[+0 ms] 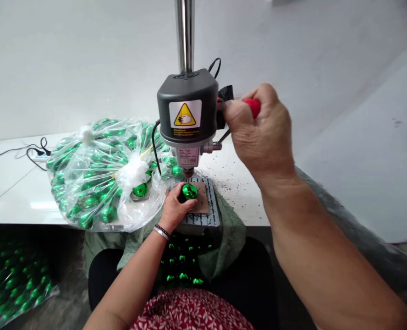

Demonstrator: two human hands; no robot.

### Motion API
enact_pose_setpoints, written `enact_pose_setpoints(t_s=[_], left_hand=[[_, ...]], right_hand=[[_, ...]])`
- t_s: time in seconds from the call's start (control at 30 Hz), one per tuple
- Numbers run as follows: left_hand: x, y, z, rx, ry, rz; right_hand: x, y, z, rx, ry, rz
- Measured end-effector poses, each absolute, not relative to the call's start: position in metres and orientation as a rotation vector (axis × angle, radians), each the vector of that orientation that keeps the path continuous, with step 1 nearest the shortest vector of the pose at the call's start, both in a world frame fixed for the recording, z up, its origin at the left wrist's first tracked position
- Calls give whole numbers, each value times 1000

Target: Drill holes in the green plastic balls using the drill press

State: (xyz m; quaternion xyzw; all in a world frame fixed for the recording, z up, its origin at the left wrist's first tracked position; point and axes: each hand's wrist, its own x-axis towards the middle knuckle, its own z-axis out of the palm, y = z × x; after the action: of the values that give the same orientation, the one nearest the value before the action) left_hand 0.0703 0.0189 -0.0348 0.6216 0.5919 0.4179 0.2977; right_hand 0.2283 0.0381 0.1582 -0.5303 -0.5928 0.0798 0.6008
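Observation:
A small bench drill press (187, 105) with a dark grey head and a yellow warning label stands before me on a steel column. My right hand (258, 133) is wrapped round its red-knobbed feed lever (252, 107), at the right of the head. Down on the base (212, 201), my left hand (176, 206) pinches a shiny green ball (190, 191) between thumb and fingers. The ball rests on a brown board (202, 206), right under the thin drill bit (189, 181). Whether the bit has entered the ball I cannot tell.
Clear plastic bags (96, 178) full of green balls lie on the white table (11, 183) at left, near a power strip (42, 156). Another bag (14, 275) sits on the floor. More green balls (183, 261) lie in my lap. Dark shavings litter the tabletop at right.

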Motion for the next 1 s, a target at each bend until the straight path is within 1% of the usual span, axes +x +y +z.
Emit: enact_pose_setpoints(t_s=[0.43, 1.0], left_hand=[[70, 19, -34, 1656, 1485, 1174], [70, 19, -39, 1755, 1518, 1140]], right_hand=[[226, 7, 111, -1199, -1332, -88], [218, 0, 66, -1169, -1254, -390]])
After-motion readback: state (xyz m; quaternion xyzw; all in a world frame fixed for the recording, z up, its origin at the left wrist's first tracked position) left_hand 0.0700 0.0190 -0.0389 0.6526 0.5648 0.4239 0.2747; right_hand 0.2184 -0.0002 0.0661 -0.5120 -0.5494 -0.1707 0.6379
